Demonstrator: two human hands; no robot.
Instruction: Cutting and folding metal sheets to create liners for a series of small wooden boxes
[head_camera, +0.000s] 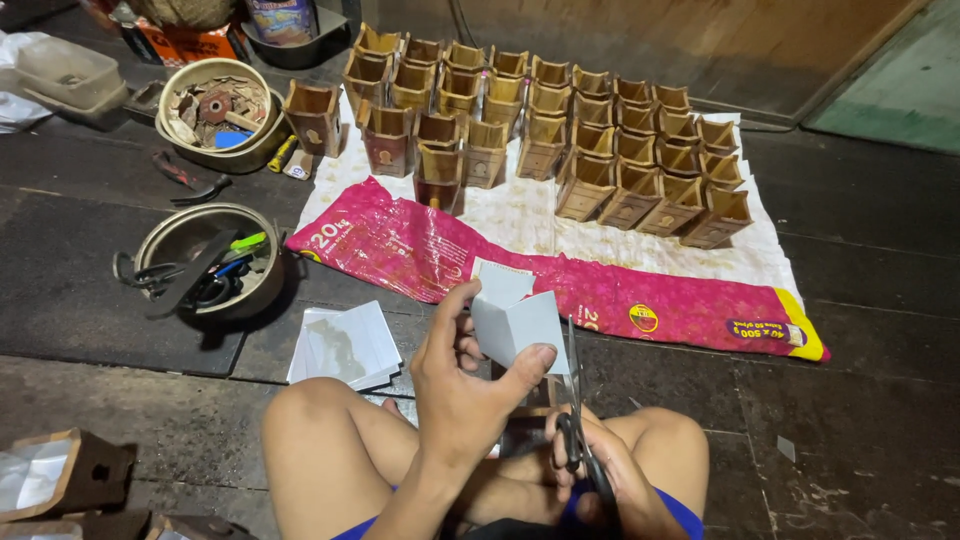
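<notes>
My left hand (462, 385) pinches a folded white piece of card (512, 318) between thumb and fingers, holding it upright above my lap. My right hand (605, 475) grips a pair of scissors (574, 400) by the handles, blades pointing up along the right edge of the card. I sit cross-legged on a dark wooden floor, knees to either side. A stack of white card sheets (345, 345) lies on the floor left of my left hand.
Several brown folded paper boxes (560, 140) stand in rows on a white and pink sack (560, 270) ahead. Two metal bowls, one with tools (205, 260) and one with scraps (215, 110), sit at the left. A cardboard box (60, 470) lies at bottom left.
</notes>
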